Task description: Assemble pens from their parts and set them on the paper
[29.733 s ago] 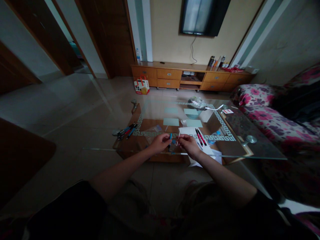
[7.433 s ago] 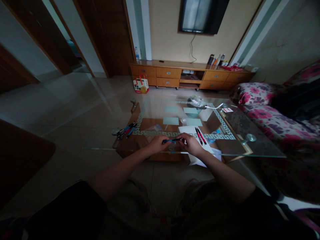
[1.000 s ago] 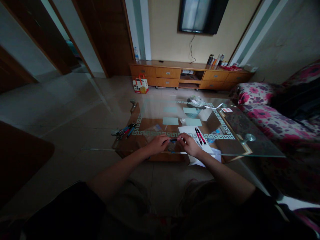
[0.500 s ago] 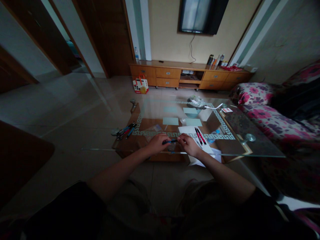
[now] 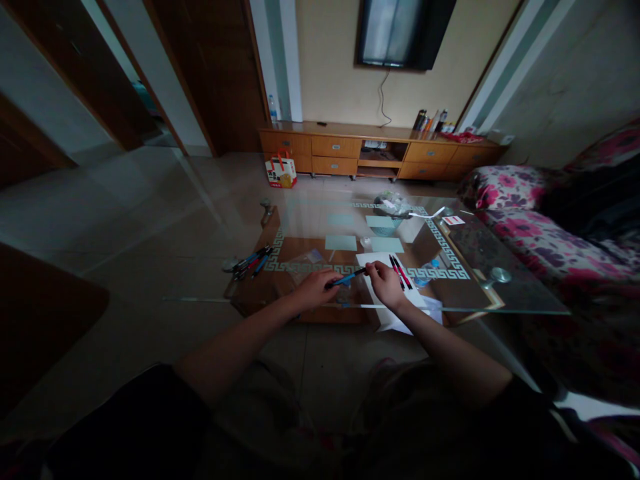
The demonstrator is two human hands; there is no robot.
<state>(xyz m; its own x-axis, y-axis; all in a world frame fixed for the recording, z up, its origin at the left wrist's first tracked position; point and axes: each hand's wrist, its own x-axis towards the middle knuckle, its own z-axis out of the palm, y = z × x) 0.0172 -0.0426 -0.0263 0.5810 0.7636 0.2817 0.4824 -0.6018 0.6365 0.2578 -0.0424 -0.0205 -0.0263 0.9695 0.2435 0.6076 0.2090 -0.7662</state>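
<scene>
A blue and black pen [image 5: 349, 277] is held between my hands, slanting up to the right above the near part of the glass table. My left hand [image 5: 320, 288] is closed round its lower left end. The fingertips of my right hand [image 5: 384, 283] pinch at its upper right end. Red and black pens [image 5: 400, 272] lie on a white paper sheet [image 5: 367, 293] beside my right hand. To the left, a bunch of several pens [image 5: 253, 262], black, red and blue, rests on the tabletop.
The glass coffee table [image 5: 525, 303] has a sharp near edge and a patterned border. A bowl with a plastic bag [image 5: 393, 203] stands toward its far side. A red and white card [image 5: 453, 221] lies at right. Beyond are a flowered sofa [image 5: 530, 233] and a TV cabinet [image 5: 335, 147].
My right hand has shifted slightly right, and more of the pen shows between my hands. The pen now tilts more steeply up to the right. My left hand stays nearly in place.
</scene>
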